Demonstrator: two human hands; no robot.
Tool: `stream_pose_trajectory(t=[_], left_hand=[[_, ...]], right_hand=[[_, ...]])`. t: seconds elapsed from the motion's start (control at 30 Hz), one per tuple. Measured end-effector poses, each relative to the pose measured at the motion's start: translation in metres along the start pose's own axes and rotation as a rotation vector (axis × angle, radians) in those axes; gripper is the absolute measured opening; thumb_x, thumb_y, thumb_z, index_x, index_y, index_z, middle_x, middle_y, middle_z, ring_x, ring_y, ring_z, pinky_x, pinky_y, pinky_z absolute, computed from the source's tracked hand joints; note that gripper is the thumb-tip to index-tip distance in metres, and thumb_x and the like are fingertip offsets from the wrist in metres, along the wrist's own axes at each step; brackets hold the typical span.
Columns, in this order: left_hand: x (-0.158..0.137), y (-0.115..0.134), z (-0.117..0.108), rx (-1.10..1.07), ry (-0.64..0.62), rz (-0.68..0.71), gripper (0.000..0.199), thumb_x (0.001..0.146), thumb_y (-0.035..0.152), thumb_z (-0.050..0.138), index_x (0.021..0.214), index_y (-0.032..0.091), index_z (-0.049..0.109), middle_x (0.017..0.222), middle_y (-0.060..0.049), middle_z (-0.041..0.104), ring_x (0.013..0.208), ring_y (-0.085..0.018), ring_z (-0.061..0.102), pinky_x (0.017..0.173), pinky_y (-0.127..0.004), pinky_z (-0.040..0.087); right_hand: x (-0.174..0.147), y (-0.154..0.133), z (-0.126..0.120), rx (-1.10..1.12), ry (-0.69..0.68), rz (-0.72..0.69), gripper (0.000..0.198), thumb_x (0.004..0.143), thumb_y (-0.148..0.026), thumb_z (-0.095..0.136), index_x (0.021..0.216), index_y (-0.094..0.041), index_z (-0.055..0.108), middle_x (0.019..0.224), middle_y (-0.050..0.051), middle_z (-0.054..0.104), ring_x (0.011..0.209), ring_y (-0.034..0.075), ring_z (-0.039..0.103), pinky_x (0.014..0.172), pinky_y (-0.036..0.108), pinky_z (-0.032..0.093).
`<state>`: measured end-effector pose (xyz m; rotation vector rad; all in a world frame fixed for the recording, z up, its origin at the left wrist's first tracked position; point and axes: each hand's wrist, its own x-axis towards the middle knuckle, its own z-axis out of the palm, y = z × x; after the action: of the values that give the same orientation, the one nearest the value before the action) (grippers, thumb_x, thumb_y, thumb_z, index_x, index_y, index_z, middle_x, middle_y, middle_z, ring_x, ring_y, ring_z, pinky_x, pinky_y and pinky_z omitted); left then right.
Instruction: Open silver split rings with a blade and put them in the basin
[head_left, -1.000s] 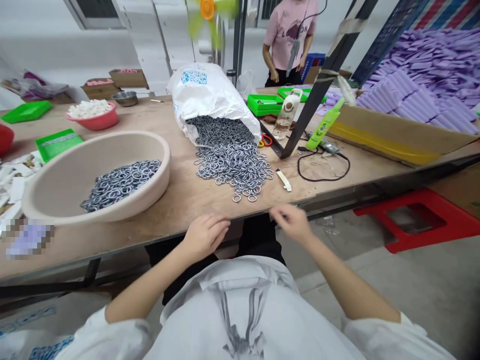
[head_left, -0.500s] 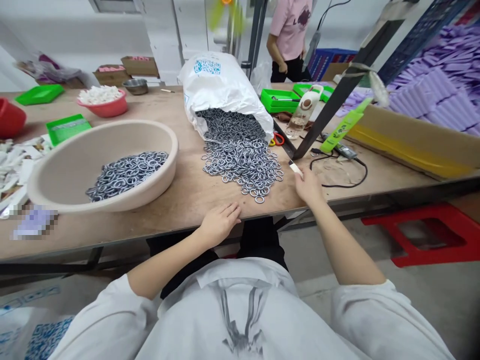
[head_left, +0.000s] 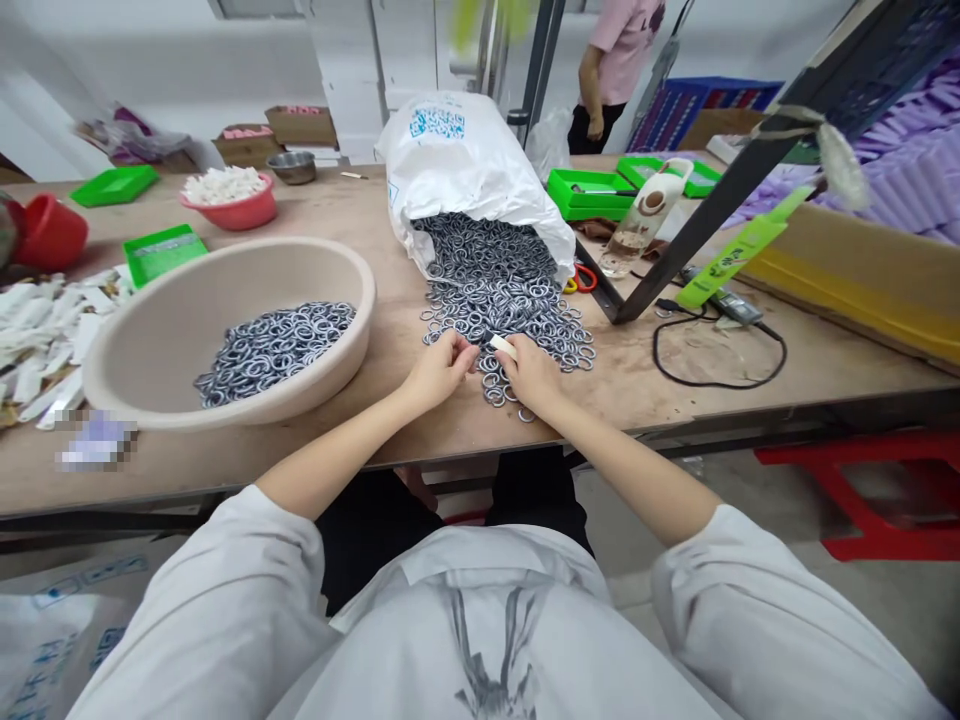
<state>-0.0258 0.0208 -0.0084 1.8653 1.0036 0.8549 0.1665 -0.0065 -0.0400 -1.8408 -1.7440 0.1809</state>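
Note:
My right hand (head_left: 531,372) is closed around a small white-handled tool (head_left: 504,347) with a dark tip. The tip points left towards my left hand (head_left: 441,366), whose fingers are pinched together just beside it. What the left fingers hold, if anything, is too small to tell. Both hands are over the near edge of a heap of grey metal-looking rings (head_left: 517,310). These rings spill from the mouth of a white sack (head_left: 480,160) lying on the table. To the left, a large beige basin (head_left: 142,330) holds more such rings.
A dark metal post (head_left: 675,235) slants up on the right, beside scissors (head_left: 583,278), a bottle (head_left: 645,215) and a black cable (head_left: 720,385). White pieces (head_left: 52,335) lie left of the basin. Across the table stands a person in a pink shirt (head_left: 622,40).
My right hand has brought the white-handled tool left, from beside the post to the heap. My left hand has risen from the table edge, and its flat fingers are now pinched. The view has shifted slightly.

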Motion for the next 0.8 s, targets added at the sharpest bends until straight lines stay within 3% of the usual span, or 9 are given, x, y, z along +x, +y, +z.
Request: stream_pose_trajectory(t=[0.07, 0.13, 0.27, 0.33, 0.4, 0.47, 0.67, 0.73, 0.8], left_hand=[[0.009, -0.006, 0.003, -0.180, -0.041, -0.033, 0.028, 0.093, 0.044, 0.057, 0.085, 0.018, 0.050, 0.073, -0.001, 0.065, 0.060, -0.011, 0.056, 0.061, -0.026, 0.046], [0.009, -0.010, 0.004, -0.267, -0.172, -0.004, 0.036, 0.088, 0.051, 0.062, 0.080, 0.017, 0.054, 0.072, -0.001, 0.062, 0.061, -0.011, 0.055, 0.062, -0.026, 0.046], [-0.002, -0.010, 0.005, -0.169, -0.564, 0.225, 0.037, 0.087, 0.051, 0.066, 0.081, 0.014, 0.067, 0.082, -0.005, 0.066, 0.076, -0.015, 0.060, 0.074, -0.028, 0.049], [-0.005, -0.011, 0.006, -0.073, -0.652, 0.339, 0.034, 0.091, 0.046, 0.063, 0.083, 0.014, 0.070, 0.088, -0.008, 0.068, 0.081, -0.016, 0.061, 0.079, -0.030, 0.048], [-0.002, -0.015, 0.005, 0.020, -0.620, 0.391, 0.032, 0.093, 0.043, 0.060, 0.083, 0.014, 0.071, 0.089, -0.008, 0.069, 0.082, -0.016, 0.061, 0.080, -0.030, 0.047], [0.004, -0.019, 0.002, 0.056, -0.495, 0.368, 0.031, 0.093, 0.043, 0.060, 0.083, 0.015, 0.071, 0.090, -0.009, 0.069, 0.082, -0.017, 0.061, 0.081, -0.031, 0.047], [0.005, -0.018, -0.013, -0.176, -0.124, 0.173, 0.038, 0.080, 0.052, 0.073, 0.071, 0.015, 0.069, 0.073, -0.003, 0.062, 0.070, -0.014, 0.054, 0.069, -0.028, 0.042], [-0.008, -0.008, -0.015, -0.272, -0.069, 0.085, 0.039, 0.078, 0.053, 0.075, 0.073, 0.015, 0.068, 0.069, -0.001, 0.059, 0.066, -0.013, 0.050, 0.065, -0.026, 0.039], [-0.026, 0.003, -0.015, -0.300, -0.069, 0.048, 0.040, 0.079, 0.054, 0.073, 0.077, 0.015, 0.068, 0.072, -0.002, 0.061, 0.068, -0.013, 0.052, 0.067, -0.027, 0.040]], right_hand=[[0.009, -0.006, 0.006, -0.001, 0.003, -0.016, 0.030, 0.098, -0.041, 0.048, 0.114, -0.019, 0.062, 0.110, 0.012, 0.070, 0.091, 0.028, 0.064, 0.074, 0.033, 0.043], [0.018, -0.007, 0.011, 0.045, 0.028, -0.043, 0.032, 0.099, -0.042, 0.046, 0.114, -0.019, 0.061, 0.107, 0.011, 0.070, 0.091, 0.027, 0.064, 0.076, 0.033, 0.043], [0.035, 0.001, 0.014, 0.173, 0.205, -0.094, 0.040, 0.100, -0.052, 0.039, 0.111, -0.019, 0.058, 0.100, 0.009, 0.069, 0.089, 0.024, 0.062, 0.079, 0.033, 0.044], [0.042, 0.006, 0.015, 0.191, 0.306, -0.040, 0.043, 0.099, -0.056, 0.037, 0.108, -0.020, 0.058, 0.097, 0.008, 0.068, 0.085, 0.024, 0.061, 0.077, 0.033, 0.043], [0.048, 0.010, 0.017, 0.220, 0.329, -0.008, 0.046, 0.099, -0.060, 0.036, 0.104, -0.021, 0.057, 0.092, 0.007, 0.068, 0.081, 0.023, 0.060, 0.074, 0.033, 0.043], [0.052, 0.010, 0.017, 0.280, 0.301, -0.052, 0.048, 0.098, -0.064, 0.035, 0.102, -0.021, 0.056, 0.089, 0.006, 0.066, 0.079, 0.022, 0.059, 0.073, 0.033, 0.043], [0.030, -0.008, -0.006, 0.583, 0.496, -0.100, 0.041, 0.096, -0.062, 0.046, 0.102, -0.022, 0.057, 0.090, 0.003, 0.059, 0.082, 0.018, 0.057, 0.079, 0.033, 0.047], [0.006, -0.022, -0.019, 0.786, 0.384, -0.029, 0.038, 0.095, -0.060, 0.050, 0.102, -0.024, 0.059, 0.083, 0.001, 0.057, 0.074, 0.015, 0.056, 0.071, 0.030, 0.047], [-0.022, -0.038, -0.028, 0.936, 0.119, 0.035, 0.038, 0.090, -0.059, 0.059, 0.103, -0.024, 0.063, 0.080, 0.000, 0.059, 0.068, 0.014, 0.056, 0.064, 0.028, 0.048]])
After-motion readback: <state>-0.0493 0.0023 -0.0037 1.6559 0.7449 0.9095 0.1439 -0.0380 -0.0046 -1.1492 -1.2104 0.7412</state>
